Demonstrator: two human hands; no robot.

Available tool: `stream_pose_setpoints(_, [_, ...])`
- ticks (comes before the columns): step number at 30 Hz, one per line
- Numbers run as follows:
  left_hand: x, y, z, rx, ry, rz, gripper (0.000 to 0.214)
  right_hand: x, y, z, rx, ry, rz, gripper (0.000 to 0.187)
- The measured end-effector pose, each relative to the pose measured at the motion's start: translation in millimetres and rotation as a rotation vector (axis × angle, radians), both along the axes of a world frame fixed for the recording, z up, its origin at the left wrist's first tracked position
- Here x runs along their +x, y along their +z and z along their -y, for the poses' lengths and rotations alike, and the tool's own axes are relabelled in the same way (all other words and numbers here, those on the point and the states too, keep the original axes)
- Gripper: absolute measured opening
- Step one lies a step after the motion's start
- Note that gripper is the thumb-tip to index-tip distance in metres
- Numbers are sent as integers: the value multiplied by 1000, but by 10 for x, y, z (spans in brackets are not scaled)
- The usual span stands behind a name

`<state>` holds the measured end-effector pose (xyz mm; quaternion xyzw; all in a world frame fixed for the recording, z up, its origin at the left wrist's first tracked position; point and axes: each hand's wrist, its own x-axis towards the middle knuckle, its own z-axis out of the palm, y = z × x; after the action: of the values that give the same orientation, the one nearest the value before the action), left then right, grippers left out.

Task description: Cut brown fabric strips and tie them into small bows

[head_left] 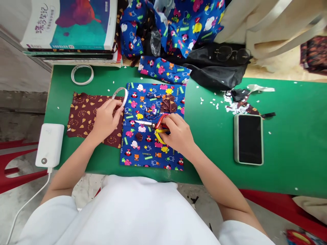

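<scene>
Scissors (pixel 146 124) with red and yellow handles lie on a blue cartoon-print cloth (pixel 150 153) at the middle of the green bench (pixel 209 143). The right hand (pixel 178 133) has its fingers clamped on the handles. Just left, the left hand (pixel 105 119) rests on brown cloth (pixel 81 115), fingers closed on a white tape roll (pixel 122 94). A phone (pixel 249 137) lies well right.

Both bare forearms reach forward and angle inward. The left hand (pixel 106 119) lies palm down, fingers curled, thumb and fingertips pinched together. The right hand (pixel 178 133) is knuckles up, fingers closed in a grip.
</scene>
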<state>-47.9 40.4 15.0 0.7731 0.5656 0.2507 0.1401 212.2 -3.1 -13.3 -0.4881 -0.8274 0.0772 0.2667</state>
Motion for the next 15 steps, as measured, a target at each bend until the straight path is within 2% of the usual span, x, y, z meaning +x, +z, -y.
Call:
stream_pose_setpoints(3, [70,49,76,-108,49,322,14,-12,16,4,-1,-43,-118,17])
stream_pose_setpoints(7, [193,55,180,-269,33,643,32,-55,101,-3,7,-177,-186,12])
stream_pose_setpoints(11, [266,32,242,-357,-36,740,40,-92,170,-11,61,-219,-217,22])
stream_pose_setpoints(15, [281,4,270,-367,-80,763,39,-77,135,-8,61,-214,-150,29])
